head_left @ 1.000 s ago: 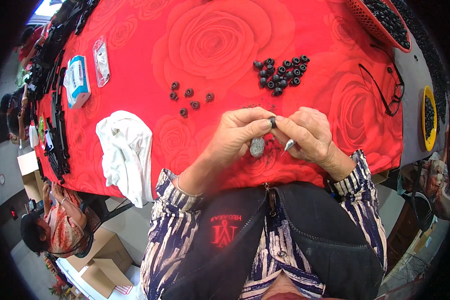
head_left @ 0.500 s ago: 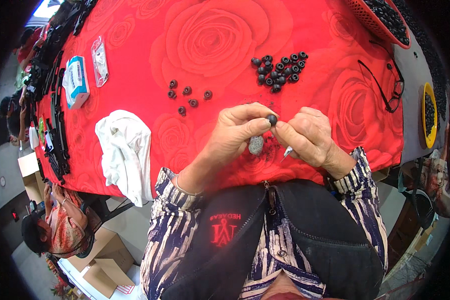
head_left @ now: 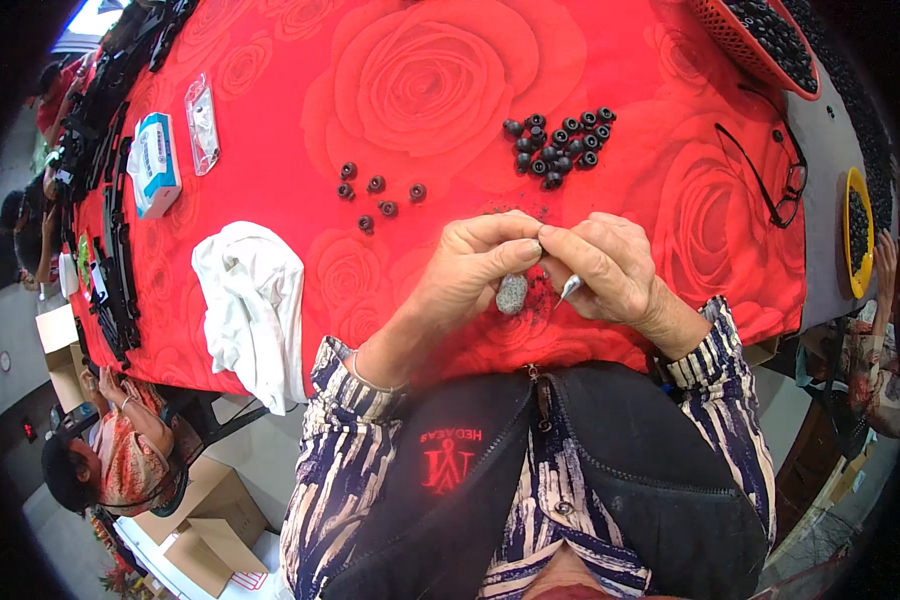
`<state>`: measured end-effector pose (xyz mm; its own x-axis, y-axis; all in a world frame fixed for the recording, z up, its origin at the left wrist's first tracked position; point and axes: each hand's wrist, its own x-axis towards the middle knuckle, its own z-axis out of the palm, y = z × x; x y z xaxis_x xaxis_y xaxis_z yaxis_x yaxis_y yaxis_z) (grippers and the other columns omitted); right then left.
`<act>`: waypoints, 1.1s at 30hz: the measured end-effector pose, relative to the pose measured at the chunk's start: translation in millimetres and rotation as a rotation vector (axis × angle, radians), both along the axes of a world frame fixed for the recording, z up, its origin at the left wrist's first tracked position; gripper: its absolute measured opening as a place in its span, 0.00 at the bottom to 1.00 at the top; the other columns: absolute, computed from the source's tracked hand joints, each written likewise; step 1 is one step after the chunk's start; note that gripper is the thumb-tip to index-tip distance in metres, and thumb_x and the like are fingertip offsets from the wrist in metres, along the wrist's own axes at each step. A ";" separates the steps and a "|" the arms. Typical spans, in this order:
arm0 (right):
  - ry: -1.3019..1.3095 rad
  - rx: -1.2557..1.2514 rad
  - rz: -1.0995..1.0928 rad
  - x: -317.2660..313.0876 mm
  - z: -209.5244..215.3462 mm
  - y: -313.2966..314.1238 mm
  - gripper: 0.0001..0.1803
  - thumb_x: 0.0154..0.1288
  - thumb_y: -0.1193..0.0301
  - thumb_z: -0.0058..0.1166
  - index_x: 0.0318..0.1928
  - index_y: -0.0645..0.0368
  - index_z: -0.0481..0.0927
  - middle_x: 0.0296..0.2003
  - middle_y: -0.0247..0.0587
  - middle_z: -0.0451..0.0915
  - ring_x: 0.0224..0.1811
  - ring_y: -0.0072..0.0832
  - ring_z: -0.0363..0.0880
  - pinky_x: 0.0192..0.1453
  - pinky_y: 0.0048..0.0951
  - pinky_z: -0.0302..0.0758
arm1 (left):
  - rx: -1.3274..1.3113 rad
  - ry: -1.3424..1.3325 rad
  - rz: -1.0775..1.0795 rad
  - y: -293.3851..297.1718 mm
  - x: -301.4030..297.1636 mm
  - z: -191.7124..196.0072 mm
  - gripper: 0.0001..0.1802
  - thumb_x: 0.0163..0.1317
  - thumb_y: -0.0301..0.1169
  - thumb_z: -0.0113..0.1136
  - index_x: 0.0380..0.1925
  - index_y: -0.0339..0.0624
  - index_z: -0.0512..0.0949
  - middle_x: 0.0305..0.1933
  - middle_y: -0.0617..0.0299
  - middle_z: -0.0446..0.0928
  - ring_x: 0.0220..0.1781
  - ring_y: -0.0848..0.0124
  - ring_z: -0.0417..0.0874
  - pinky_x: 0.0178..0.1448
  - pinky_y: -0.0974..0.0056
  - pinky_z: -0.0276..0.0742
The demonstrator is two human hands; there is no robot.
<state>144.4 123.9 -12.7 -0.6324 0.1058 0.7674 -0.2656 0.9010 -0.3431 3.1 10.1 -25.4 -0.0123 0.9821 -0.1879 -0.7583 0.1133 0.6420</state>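
My left hand [head_left: 480, 262] is closed, thumb and fingertips pinching a small round black part [head_left: 541, 250] that is mostly hidden by the fingers. My right hand [head_left: 610, 268] meets it from the right, its thumb and forefinger also at the part. Out of my right fist sticks the silvery pointed tip of a small tool [head_left: 570, 287]; the rest of it is covered. Below my left fingertips lies a grey speckled lump [head_left: 511, 294], with black crumbs [head_left: 540, 295] scattered on the red cloth. Beyond my hands sits a cluster of similar black parts [head_left: 558, 150], and a smaller loose group [head_left: 376, 184] lies farther left.
A white cloth [head_left: 253, 300], a tissue pack [head_left: 154, 165] and a clear plastic case [head_left: 201, 125] lie to the left. Eyeglasses [head_left: 785, 190], a red basket [head_left: 755, 55] and a yellow bowl [head_left: 854, 235] of black pieces are at right. Other people sit at both sides.
The black part has turned and sunk between my fingertips, showing less now. My right fingers have shifted slightly left and up against it. A person's hand has appeared beside the yellow bowl.
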 end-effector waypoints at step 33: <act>-0.354 -0.021 -0.471 -10.5 -10.4 21.4 0.15 0.47 0.70 0.63 0.36 0.59 0.73 0.25 0.38 0.73 0.22 0.34 0.75 0.23 0.31 0.72 | 0.077 1.443 0.549 6.4 -41.9 24.2 0.07 0.58 0.28 0.58 0.36 0.38 0.77 0.29 0.67 0.75 0.25 0.81 0.73 0.28 0.76 0.69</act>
<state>133.8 145.3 -23.1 -0.7310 0.4498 0.5131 0.2951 0.8864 -0.3566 -38.8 16.5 -1.2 -0.4831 0.8029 0.3494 0.5538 -0.0289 0.8321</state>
